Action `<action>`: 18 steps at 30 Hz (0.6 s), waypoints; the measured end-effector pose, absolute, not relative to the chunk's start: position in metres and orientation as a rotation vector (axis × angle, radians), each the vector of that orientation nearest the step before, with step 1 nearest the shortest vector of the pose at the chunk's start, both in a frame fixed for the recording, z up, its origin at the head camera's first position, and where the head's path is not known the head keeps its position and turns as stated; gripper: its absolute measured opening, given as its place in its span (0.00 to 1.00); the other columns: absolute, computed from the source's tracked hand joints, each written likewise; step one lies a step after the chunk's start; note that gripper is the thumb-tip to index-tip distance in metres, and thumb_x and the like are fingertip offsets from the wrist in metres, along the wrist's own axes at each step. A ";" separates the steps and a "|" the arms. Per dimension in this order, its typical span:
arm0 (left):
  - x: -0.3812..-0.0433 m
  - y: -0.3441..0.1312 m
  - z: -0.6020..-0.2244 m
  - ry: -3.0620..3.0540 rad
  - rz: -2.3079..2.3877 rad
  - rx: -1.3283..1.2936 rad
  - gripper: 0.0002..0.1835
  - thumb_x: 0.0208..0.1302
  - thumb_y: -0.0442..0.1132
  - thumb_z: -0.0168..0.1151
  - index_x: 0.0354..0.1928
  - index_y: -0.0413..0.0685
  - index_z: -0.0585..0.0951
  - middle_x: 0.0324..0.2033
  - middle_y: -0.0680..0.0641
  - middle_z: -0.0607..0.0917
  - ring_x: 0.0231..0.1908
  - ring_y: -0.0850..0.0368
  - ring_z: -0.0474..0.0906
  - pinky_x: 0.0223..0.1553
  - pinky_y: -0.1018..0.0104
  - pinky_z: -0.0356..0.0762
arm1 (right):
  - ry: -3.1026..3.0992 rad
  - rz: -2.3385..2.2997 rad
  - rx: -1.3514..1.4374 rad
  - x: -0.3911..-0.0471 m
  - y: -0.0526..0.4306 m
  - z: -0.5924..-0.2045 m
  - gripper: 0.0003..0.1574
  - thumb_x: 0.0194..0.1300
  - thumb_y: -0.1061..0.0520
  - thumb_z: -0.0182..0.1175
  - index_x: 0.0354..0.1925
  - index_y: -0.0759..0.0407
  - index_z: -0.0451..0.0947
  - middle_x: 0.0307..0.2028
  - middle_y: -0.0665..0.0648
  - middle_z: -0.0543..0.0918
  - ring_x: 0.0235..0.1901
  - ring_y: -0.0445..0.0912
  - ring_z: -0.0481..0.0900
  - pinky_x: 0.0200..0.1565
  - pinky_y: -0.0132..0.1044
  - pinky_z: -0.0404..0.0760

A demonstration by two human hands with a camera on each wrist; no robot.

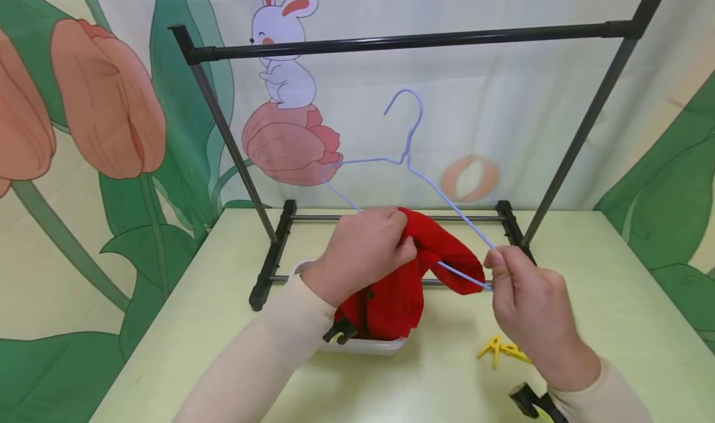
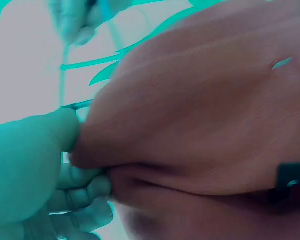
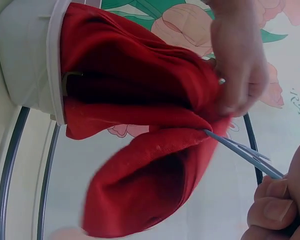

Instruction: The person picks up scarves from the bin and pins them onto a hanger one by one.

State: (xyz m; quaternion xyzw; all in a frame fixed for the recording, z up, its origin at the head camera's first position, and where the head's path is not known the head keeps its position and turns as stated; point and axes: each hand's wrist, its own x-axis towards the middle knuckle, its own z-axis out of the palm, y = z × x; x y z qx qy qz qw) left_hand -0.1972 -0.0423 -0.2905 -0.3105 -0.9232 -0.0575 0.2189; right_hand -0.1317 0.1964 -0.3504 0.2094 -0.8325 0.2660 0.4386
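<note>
My left hand [image 1: 360, 252] pinches a red garment [image 1: 393, 305] near its upper edge, fingers curled over the cloth. A black strip with a small fastening [image 2: 292, 177] shows on the garment in the left wrist view. My right hand [image 1: 530, 308] grips a light-blue hanger [image 1: 447, 201] at its right corner, its hook pointing up. The hanger's lower bar runs leftward into the red cloth, and its far part is hidden behind the cloth and left hand. One red flap hangs beside the bar. The garment's lower part lies in a white tub [image 1: 365, 347].
A black rack [image 1: 391, 43] stands behind the hands, its top bar above the hanger and its feet on the pale table [image 1: 184, 355]. Yellow clothespins [image 1: 494, 348] lie near the right wrist. A printed curtain [image 1: 357, 125] hangs at the back.
</note>
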 end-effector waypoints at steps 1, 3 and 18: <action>-0.198 -0.043 -0.287 -2.562 -0.235 -0.851 0.13 0.71 0.42 0.63 0.27 0.51 0.76 0.22 0.54 0.76 0.23 0.60 0.72 0.22 0.69 0.70 | -2.064 0.654 0.524 -0.132 0.197 -0.351 0.03 0.70 0.69 0.66 0.38 0.65 0.81 0.21 0.56 0.84 0.12 0.41 0.69 0.18 0.27 0.72; -0.199 -0.045 -0.279 -2.548 -0.382 -0.841 0.12 0.71 0.39 0.60 0.27 0.50 0.74 0.21 0.53 0.73 0.22 0.59 0.70 0.22 0.70 0.65 | -2.046 0.638 0.533 -0.134 0.197 -0.353 0.12 0.80 0.59 0.60 0.38 0.65 0.80 0.19 0.54 0.80 0.12 0.40 0.65 0.17 0.28 0.69; -0.197 -0.025 -0.286 -2.580 -0.501 -1.340 0.13 0.79 0.46 0.61 0.33 0.51 0.79 0.29 0.54 0.81 0.33 0.61 0.76 0.38 0.70 0.74 | -2.066 0.625 0.570 -0.130 0.193 -0.348 0.11 0.81 0.60 0.59 0.41 0.68 0.80 0.28 0.60 0.88 0.15 0.43 0.76 0.22 0.32 0.82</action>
